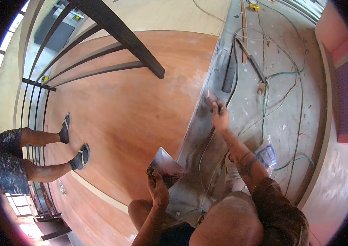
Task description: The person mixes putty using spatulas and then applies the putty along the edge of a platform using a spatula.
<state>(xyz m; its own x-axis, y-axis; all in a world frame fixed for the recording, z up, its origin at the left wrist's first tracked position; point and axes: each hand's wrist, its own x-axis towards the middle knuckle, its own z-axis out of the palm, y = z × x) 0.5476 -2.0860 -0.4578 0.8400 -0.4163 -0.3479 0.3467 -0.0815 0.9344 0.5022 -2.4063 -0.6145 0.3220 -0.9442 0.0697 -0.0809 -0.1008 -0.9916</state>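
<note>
My left hand (158,189) grips a flat metal plate (166,164) by its dark, crusted lower edge; the plate's shiny corner points up, over the wooden panel's border. Farther up and to the right, my right hand (219,115) is closed on a small putty knife (210,98). Its blade lies at or just over the grey strip (203,123) beside the panel edge; whether it touches cannot be told. The reddish-brown plywood panel (141,102) spreads left of that strip.
Another person's legs (51,168) stand at the left on the panel, near a dark metal railing (124,37). Cables (301,98), a metal bar (251,60), a plastic bag (267,156) and a yellow tape measure (254,7) lie on the grey floor at the right.
</note>
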